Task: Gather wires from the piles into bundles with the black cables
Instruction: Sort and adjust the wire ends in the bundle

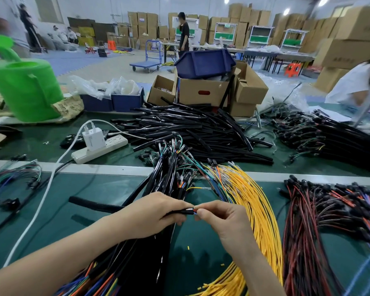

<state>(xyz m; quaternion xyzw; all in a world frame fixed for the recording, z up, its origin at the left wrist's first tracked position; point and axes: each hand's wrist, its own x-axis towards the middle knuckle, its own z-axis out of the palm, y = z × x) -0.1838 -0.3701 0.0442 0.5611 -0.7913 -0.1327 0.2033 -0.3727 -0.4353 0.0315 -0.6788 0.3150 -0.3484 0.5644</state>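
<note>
Threading step, I judge: left hand (156, 214) grip holds a black cable (185, 211), right hand (222, 220) pinches wire ends (195, 210) at its mouth, needing straight feeding.

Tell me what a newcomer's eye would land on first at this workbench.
The bright fan of yellow wires right of centre grabs the eye first, beside the two hands in the foreground: the left hand grips a black cable while the right hand pinches thin wires at its end. Behind them sprawls a big heap of black tubes, and a large green watering can stands at the far left.
</note>
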